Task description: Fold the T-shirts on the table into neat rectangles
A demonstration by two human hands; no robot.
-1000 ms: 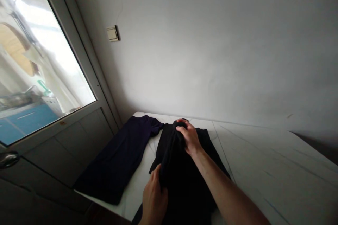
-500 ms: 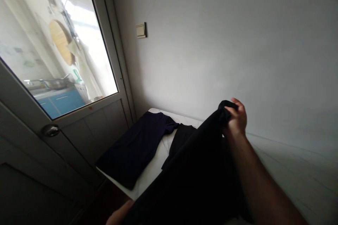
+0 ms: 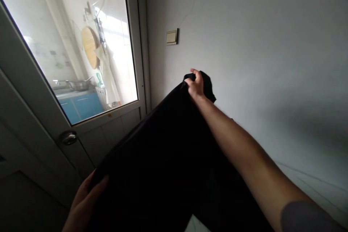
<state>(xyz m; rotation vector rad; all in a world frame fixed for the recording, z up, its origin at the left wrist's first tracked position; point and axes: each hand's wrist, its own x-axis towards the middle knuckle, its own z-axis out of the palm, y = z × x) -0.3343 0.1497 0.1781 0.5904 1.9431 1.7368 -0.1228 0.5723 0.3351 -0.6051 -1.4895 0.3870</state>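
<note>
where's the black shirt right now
Head view: the black shirt hangs mid-frame between the right hand, high up, and the left hand, low left, beside the glass door.

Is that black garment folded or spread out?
Spread out: the black garment hangs open between the right hand and left hand.

A black cloth garment [image 3: 163, 166] is held up in the air, one edge pulled taut on a diagonal between the two hands. Its upper end bunches in the right hand [image 3: 194, 85], with a dark fold [image 3: 207, 86] sticking out beyond the grip, and the lower part lies against the left hand [image 3: 85, 199].
</note>
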